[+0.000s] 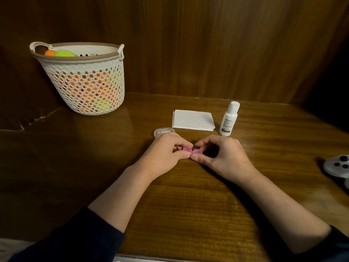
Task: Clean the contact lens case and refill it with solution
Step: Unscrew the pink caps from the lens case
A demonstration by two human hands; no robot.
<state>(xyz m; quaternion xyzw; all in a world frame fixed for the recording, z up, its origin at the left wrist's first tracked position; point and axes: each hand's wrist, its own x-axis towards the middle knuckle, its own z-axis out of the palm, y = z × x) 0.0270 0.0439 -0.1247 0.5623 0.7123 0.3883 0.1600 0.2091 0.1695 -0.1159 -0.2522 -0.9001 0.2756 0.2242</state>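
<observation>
Contact lens case (192,151), small and pink, lay low over the counter (188,205) directly between your two hands, its long axis running left to right. Your left hand (168,154) pinched the left cap in a tight grip of thumb and fingertips; your right hand (221,156) pinched the right cap the same way, so both were equally near. Behind them sat a clear box (164,132), then a folded tissue (193,120) and the upright solution bottle (228,119), nearer your right.
</observation>
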